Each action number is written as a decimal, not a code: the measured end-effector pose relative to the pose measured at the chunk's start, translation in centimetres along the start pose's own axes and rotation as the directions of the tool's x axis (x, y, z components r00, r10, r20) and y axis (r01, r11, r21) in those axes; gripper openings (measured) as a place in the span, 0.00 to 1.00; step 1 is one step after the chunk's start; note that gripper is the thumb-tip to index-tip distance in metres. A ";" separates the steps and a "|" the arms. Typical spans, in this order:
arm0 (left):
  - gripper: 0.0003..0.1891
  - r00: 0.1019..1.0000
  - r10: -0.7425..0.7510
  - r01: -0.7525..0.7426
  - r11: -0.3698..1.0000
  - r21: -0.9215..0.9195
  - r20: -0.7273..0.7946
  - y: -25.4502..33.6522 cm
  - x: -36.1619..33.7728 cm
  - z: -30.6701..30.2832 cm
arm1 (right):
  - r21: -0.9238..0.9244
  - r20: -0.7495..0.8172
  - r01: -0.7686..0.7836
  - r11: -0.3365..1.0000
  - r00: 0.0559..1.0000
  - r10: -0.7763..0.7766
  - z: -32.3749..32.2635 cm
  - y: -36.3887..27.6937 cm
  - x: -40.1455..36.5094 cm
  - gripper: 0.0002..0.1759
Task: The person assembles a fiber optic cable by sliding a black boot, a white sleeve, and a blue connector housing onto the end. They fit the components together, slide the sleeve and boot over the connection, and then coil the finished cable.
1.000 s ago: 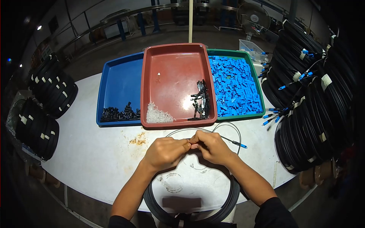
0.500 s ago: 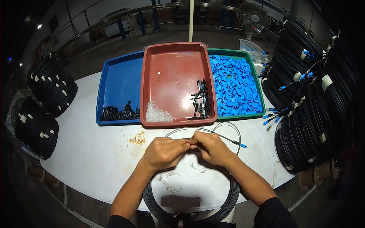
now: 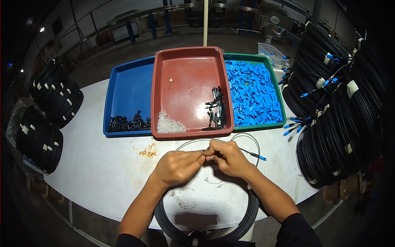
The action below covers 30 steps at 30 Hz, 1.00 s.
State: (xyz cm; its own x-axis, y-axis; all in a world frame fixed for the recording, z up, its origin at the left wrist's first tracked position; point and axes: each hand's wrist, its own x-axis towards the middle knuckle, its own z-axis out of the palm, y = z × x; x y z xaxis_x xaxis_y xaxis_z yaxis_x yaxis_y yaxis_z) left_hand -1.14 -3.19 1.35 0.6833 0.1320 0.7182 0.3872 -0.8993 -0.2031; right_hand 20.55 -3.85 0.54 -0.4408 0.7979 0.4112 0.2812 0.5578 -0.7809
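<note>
My left hand (image 3: 177, 166) and my right hand (image 3: 227, 158) meet fingertip to fingertip over the white table (image 3: 103, 164), both pinching a thin grey cable (image 3: 193, 142). The cable loops toward the trays and ends in a blue connector (image 3: 259, 157) lying right of my right hand. What sits between my fingertips is too small to tell. A black cable coil (image 3: 251, 206) lies under my wrists at the table's near edge.
A blue tray (image 3: 125, 88) holds black parts, a red tray (image 3: 185, 70) holds clear bits and black clips, a green tray (image 3: 275, 78) holds blue pieces. Black cable coils are stacked at the right (image 3: 337, 107) and the left (image 3: 45, 119).
Both hands stay joined on the cable, shifting very slightly away from me. Nothing else moved.
</note>
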 end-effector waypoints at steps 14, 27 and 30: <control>0.07 0.814 -0.561 0.533 0.621 -0.575 0.150 0.0 -0.7 0.4 | -0.242 -0.036 0.260 0.935 0.960 -0.276 0.0 0.0 -0.3 0.12; 0.09 0.967 -0.247 0.255 0.929 -0.270 0.062 0.6 0.6 -0.1 | -0.365 -0.121 0.226 0.903 0.950 -0.287 0.4 0.1 -0.3 0.15; 0.09 1.000 -0.029 0.029 1.000 0.002 0.005 0.3 0.2 0.3 | -0.260 -0.172 0.135 0.956 0.968 -0.183 0.8 0.4 -0.1 0.15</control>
State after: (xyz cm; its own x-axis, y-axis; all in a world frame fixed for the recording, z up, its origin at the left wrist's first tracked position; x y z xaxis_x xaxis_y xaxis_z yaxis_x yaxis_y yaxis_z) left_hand -0.71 -3.30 1.28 0.6747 0.1601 0.7206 0.4080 -0.8944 -0.1833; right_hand 20.06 -3.91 -0.21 -0.3314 0.7094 0.6221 0.4310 0.7003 -0.5690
